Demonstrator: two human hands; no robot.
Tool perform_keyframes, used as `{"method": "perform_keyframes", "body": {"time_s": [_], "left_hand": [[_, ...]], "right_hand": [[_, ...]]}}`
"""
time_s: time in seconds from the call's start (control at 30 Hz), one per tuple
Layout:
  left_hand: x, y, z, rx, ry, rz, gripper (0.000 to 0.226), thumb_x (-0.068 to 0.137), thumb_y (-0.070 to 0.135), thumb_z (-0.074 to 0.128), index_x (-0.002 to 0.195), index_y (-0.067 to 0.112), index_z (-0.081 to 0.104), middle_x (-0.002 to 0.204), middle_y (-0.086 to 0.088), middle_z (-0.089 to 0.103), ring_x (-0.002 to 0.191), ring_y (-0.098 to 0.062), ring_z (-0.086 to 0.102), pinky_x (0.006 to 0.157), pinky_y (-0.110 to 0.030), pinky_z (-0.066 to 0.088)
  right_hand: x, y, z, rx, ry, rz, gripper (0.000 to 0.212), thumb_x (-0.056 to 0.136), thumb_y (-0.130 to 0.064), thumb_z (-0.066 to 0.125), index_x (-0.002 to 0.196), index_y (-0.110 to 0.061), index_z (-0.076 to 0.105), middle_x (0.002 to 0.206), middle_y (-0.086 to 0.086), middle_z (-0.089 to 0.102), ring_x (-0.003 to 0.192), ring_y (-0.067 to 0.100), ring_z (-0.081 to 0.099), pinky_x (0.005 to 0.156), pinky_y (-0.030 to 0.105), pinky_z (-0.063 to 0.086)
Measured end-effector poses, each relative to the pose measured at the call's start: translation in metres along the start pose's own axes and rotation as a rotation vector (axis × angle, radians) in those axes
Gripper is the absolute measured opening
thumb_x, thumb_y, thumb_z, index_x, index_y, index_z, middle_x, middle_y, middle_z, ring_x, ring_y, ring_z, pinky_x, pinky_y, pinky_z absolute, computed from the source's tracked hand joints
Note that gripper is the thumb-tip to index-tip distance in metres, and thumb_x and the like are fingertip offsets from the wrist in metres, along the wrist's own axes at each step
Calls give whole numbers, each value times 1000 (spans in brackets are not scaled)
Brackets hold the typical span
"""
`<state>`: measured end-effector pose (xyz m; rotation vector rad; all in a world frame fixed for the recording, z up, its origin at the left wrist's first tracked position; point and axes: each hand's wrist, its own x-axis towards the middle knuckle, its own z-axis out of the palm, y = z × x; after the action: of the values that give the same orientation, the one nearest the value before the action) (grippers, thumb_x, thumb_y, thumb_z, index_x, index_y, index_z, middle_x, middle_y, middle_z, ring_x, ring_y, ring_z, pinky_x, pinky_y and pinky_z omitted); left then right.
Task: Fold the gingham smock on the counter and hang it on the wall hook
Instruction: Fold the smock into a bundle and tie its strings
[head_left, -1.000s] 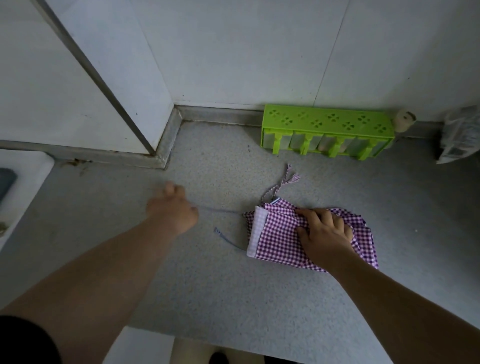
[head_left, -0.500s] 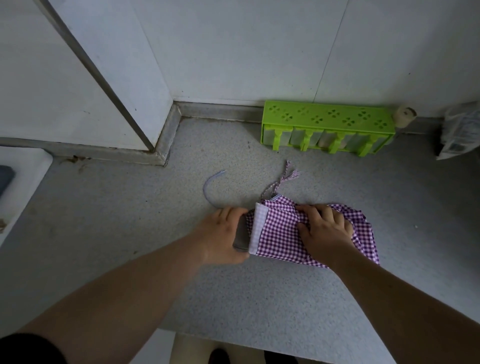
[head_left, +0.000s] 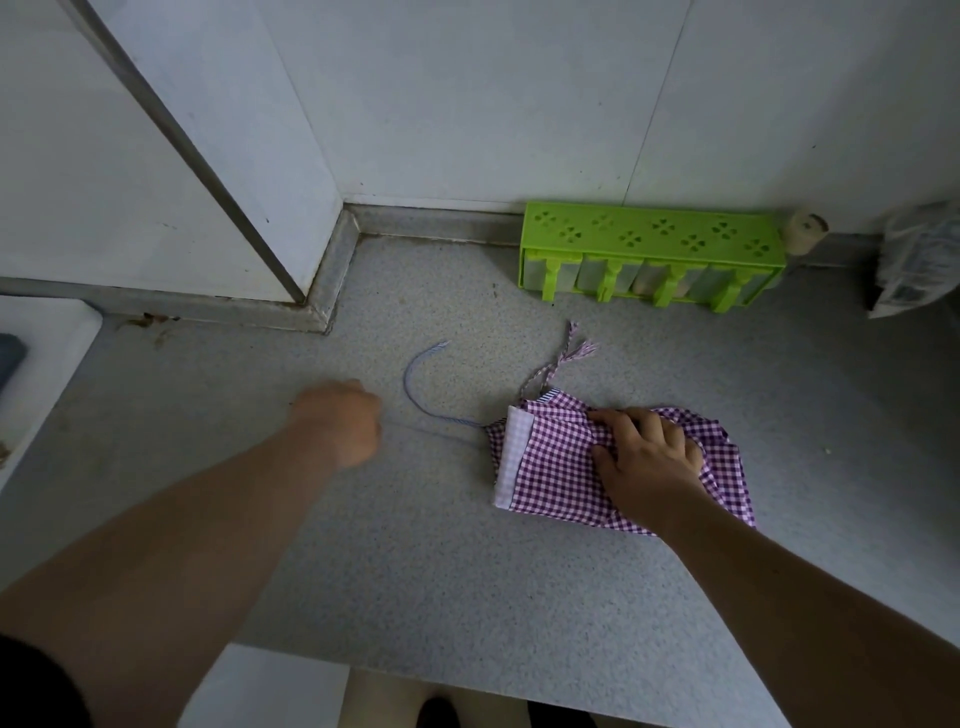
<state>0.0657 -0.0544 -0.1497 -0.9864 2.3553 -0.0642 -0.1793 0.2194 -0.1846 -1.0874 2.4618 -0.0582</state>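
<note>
A grey speckled tabletop fills the view, meeting white wall panels at a low grey upstand. On the left a white panel juts forward with a dark metal strip running down its corner, so the tabletop steps back into a recess there. A white ledge sits at the far left edge.

The smock, purple and white gingham, lies folded into a small bundle right of centre on the tabletop. The right hand rests on top of it with fingers spread, pressing the cloth flat. A pale lining strip shows along the bundle's left edge. One blue tie curves away from the bundle to the left, and a second, checked tie trails off toward the wall.

The left hand is over the tabletop, well left of the smock, curled into a fist; it is blurred, and it may be pinching a thin blue cord that runs back to the bundle, though I cannot tell for certain.

Against the back wall stands a green rack with clover cut-outs. Just beside its right end is a small beige roll, and further right a crumpled bag.
</note>
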Motion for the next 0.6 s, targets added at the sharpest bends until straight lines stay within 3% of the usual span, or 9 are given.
{"method": "perform_keyframes", "body": {"time_s": [0.1, 0.2, 0.27, 0.3, 0.4, 0.5, 0.6], "left_hand": [[3, 5, -14, -148, 36, -32, 50, 99, 45, 51, 143, 21, 49, 146, -9, 43, 132, -30, 49, 107, -44, 46], [-14, 56, -29, -207, 310, 374, 65, 97, 45, 53, 157, 26, 35, 166, -4, 27, 151, -27, 29, 124, -44, 28], [-23, 105, -28, -164, 335, 672, 69, 101, 48, 47, 163, 29, 23, 174, -1, 14, 158, -24, 17, 130, -46, 18], [-27, 127, -23, -134, 299, 738, 71, 103, 49, 44, 165, 28, 17, 177, 0, 5, 160, -24, 12, 130, -47, 14], [-24, 170, -5, -134, 232, 654, 72, 108, 48, 35, 168, 22, 5, 177, 0, -10, 161, -24, 6, 131, -44, 5], [-11, 172, 8, -229, 245, 512, 69, 109, 45, 29, 168, 20, 5, 177, 0, 5, 158, -22, 14, 130, -42, 13], [-5, 167, 19, -252, 265, 499, 67, 109, 45, 26, 168, 21, 6, 173, 0, 14, 152, -22, 23, 127, -41, 20]], "right_hand": [[-1, -2, -1, -28, -26, -7, 50, 101, -58, 30, 150, -48, 26, 158, -1, 33, 146, 32, 28, 118, 58, 21], [2, -6, -5, -101, -13, -47, 52, 102, -55, 32, 152, -42, 28, 157, 0, 35, 146, 32, 30, 119, 58, 23], [5, -10, -9, -119, 12, -115, 51, 104, -49, 33, 153, -37, 29, 155, 1, 36, 144, 31, 33, 119, 56, 24], [5, -11, -10, -117, 16, -172, 51, 104, -46, 34, 153, -35, 29, 155, 0, 35, 144, 29, 33, 119, 54, 24], [8, -4, -6, -43, 24, -299, 52, 104, -38, 39, 155, -29, 31, 159, -4, 34, 146, 23, 31, 121, 46, 22], [15, 6, -3, 86, 54, -293, 42, 104, -36, 42, 146, -34, 44, 148, -9, 49, 141, 19, 35, 120, 44, 25], [24, 2, -5, 89, 83, -330, 32, 104, -34, 44, 134, -35, 56, 136, -12, 56, 133, 17, 42, 115, 41, 30]]}}
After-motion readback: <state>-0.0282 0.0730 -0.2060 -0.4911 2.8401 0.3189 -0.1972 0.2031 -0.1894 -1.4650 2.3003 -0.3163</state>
